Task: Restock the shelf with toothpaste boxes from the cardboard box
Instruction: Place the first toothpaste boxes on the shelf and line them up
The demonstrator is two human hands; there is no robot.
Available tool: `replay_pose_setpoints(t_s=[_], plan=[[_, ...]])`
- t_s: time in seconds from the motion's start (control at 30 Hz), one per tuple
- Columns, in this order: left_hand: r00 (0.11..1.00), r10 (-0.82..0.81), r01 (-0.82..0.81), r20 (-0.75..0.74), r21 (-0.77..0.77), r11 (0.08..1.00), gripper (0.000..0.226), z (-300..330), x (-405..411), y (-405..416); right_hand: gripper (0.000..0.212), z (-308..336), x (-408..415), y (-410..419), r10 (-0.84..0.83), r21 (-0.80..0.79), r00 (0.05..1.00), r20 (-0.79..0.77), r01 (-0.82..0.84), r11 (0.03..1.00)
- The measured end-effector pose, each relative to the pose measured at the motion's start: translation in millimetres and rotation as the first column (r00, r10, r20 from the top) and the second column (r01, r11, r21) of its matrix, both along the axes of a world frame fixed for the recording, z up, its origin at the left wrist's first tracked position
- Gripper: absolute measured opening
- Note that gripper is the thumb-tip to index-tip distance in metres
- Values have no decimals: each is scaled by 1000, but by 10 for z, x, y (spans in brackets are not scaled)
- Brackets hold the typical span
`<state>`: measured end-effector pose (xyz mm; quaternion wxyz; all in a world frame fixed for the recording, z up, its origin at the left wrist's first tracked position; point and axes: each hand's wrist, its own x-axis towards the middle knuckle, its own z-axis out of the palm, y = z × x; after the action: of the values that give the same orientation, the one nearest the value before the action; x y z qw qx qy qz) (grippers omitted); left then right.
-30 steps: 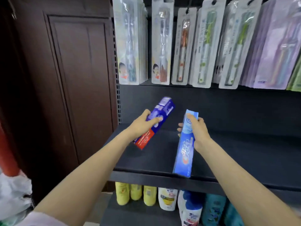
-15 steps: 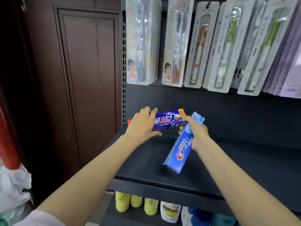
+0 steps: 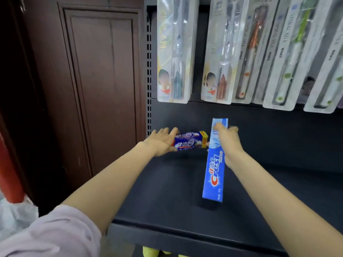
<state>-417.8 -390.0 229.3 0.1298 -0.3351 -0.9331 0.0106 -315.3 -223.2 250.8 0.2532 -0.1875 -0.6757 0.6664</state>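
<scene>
A dark blue toothpaste box (image 3: pixel 191 140) lies on its side at the back left of the black shelf (image 3: pixel 167 191). My left hand (image 3: pixel 161 141) rests on its left end with the fingers straight and spread. My right hand (image 3: pixel 228 143) grips a light blue Crest toothpaste box (image 3: pixel 214 173) near its upper end. That box stands almost upright, its lower end just above the shelf, right beside the dark blue box. The cardboard box is out of view.
Toothbrush packs (image 3: pixel 174 52) hang in a row just above the shelf. A brown wooden door (image 3: pixel 100 80) stands to the left, with a red pole (image 3: pixel 9 173) and a white plastic bag (image 3: pixel 16 216) at the far left. Yellow bottles (image 3: pixel 150 252) show on the shelf below.
My left hand turned the dark blue box level and laid it at the shelf's back left, fingers now straightened. My right hand swung the Crest box from tilted to nearly upright.
</scene>
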Motion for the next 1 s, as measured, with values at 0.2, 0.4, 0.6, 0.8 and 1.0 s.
replay_pose_setpoints(t_s=[0.2,0.4,0.6,0.8,1.0], plan=[[976,-58,47,-210,-55,997,60,-127,-333,162,18,-57,-277,-131,80,186,996,-27,-73,980],[996,68,-61,-55,115,992,59,-423,-461,128,13,-135,-387,-209,117,196,992,-42,-107,975],[996,94,-94,10,157,983,52,-465,-448,112,13,-194,-405,-259,107,158,994,34,-111,981],[998,-54,67,-40,461,885,31,-324,-227,185,15,-169,-406,-244,92,-103,995,-40,-96,990],[506,-550,-100,664,679,728,29,-34,368,293,11,-213,-351,13,-11,-330,950,-312,-98,939]])
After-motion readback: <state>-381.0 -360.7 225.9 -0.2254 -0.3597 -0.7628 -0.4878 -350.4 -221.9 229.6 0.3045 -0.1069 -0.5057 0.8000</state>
